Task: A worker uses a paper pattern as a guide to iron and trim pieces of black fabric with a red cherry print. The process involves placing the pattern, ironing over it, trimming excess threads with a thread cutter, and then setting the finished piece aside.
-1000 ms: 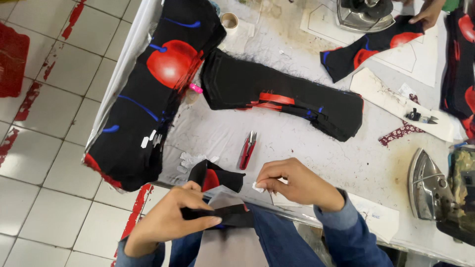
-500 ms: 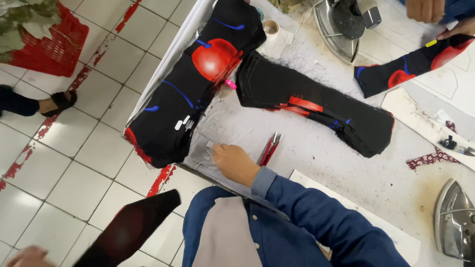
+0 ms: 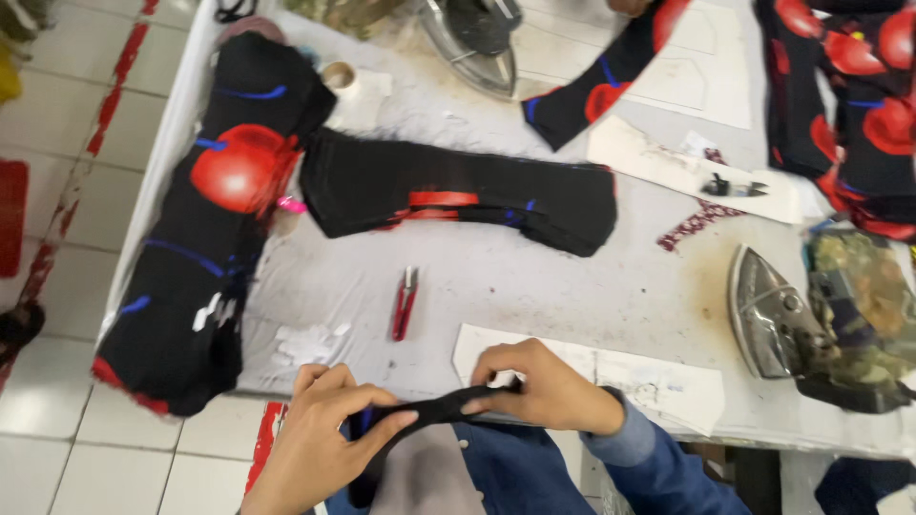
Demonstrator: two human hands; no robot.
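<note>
You hold a narrow black fabric strip (image 3: 434, 410) stretched between both hands just off the near edge of the worktop (image 3: 534, 286), its long axis running left to right along that edge. Your left hand (image 3: 320, 434) pinches the left end, fingers curled round it, where the strip droops down toward your lap; your right hand (image 3: 544, 386) pinches the right end, thumb and fingers closed on the cloth, and sits slightly nearer the worktop. Just beyond your right hand a white paper pattern (image 3: 620, 377) lies along the near edge. Red thread snips (image 3: 405, 303) rest further in, straight ahead between your hands. Beyond them lies a folded black cloth piece (image 3: 458, 191), with a long stack of black cloth with red print (image 3: 205, 219) along the left edge. An iron (image 3: 773, 310) lies on its side towards the right edge.
</note>
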